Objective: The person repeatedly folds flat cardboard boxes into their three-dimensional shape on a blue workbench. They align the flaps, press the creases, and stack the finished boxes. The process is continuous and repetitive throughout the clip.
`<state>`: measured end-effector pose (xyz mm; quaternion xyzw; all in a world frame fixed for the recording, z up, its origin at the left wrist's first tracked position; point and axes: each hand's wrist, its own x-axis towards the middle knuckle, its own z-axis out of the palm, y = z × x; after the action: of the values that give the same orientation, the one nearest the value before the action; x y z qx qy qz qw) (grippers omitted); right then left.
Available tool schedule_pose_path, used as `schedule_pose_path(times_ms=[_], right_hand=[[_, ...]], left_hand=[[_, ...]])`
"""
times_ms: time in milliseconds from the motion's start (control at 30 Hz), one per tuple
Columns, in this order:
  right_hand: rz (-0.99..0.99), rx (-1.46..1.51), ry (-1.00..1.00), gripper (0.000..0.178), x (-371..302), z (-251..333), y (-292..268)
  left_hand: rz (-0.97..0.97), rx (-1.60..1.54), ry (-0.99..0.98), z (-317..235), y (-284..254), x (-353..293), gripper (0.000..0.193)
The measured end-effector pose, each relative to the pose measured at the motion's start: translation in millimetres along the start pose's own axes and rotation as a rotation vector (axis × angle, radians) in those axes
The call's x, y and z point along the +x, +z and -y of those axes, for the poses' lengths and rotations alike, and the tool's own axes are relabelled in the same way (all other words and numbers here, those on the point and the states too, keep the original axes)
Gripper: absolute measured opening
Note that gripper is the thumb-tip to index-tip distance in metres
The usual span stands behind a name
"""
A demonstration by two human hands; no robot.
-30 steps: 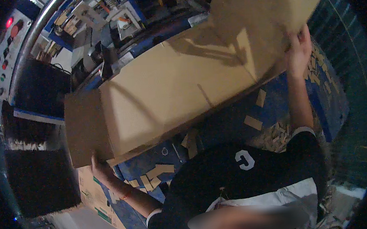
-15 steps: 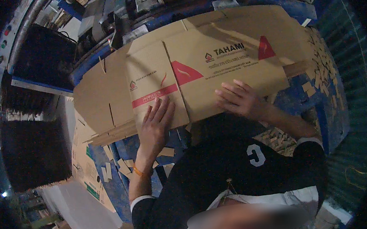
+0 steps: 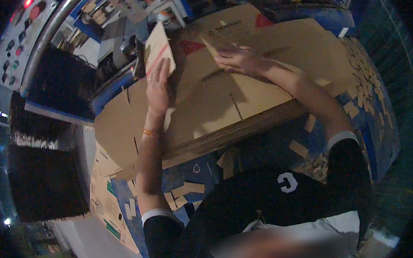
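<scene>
A printed cardboard carton sheet (image 3: 230,18) with red marks stands pushed toward the machine at the far side, its left flap (image 3: 157,43) tilted up. My left hand (image 3: 158,90), with an orange band on the wrist, lies with straight fingers against that flap. My right hand (image 3: 241,59) is stretched out flat over the sheet's near part, slightly blurred; its fingertips are hard to make out. Under both hands lies a thick stack of plain brown cardboard sheets (image 3: 261,101) with slots cut in them.
The stack rests on a blue table (image 3: 204,170) strewn with small cardboard offcuts (image 3: 191,187). More scraps (image 3: 364,84) lie at the right. At the far left is a control panel (image 3: 21,43) with buttons. Another printed sheet (image 3: 108,211) sits at the left.
Both hands have moved away from my body, carrying the printed sheet forward off the near part of the stack. Its left flap has risen, and plain sheets now show beneath.
</scene>
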<state>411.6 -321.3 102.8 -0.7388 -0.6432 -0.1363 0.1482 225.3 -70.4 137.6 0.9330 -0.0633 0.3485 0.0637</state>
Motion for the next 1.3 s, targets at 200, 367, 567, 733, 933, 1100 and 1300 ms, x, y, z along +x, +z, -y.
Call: schedule_pose_path(times_ms=[200, 367, 567, 733, 933, 1100, 1300], right_hand=[[-0.016, -0.021, 0.262, 0.042, 57.1, -15.5, 28.8], [-0.290, -0.116, 0.685, 0.045, -33.4, -78.0, -24.6], [-0.212, -0.542, 1.564, 0.049, -289.1, -135.7, -107.6], [-0.211, -0.308, 1.521, 0.052, -373.9, -158.7, -127.6], [-0.233, -0.626, 1.709, 0.049, -349.7, -150.7, -157.2], [-0.243, -1.050, 1.454, 0.041, -300.8, -115.3, -203.0], [-0.395, -1.242, 1.124, 0.038, -260.8, -68.0, -238.7]], left_hand=[[-0.189, 0.164, -0.064, -20.2, -5.1, 33.3, 0.068], [-0.259, 0.568, -0.323, 20.5, -78.1, -106.3, 0.058], [0.077, 0.630, -1.213, 64.6, -113.4, -260.4, 0.057], [-0.146, 0.651, -1.156, 60.0, -115.4, -264.3, 0.051], [0.032, 0.468, -1.249, 69.6, -141.0, -250.0, 0.052], [-0.153, -0.018, -1.275, 74.1, -164.2, -253.6, 0.053], [-0.294, 0.037, -1.321, 61.9, -125.6, -255.8, 0.072]])
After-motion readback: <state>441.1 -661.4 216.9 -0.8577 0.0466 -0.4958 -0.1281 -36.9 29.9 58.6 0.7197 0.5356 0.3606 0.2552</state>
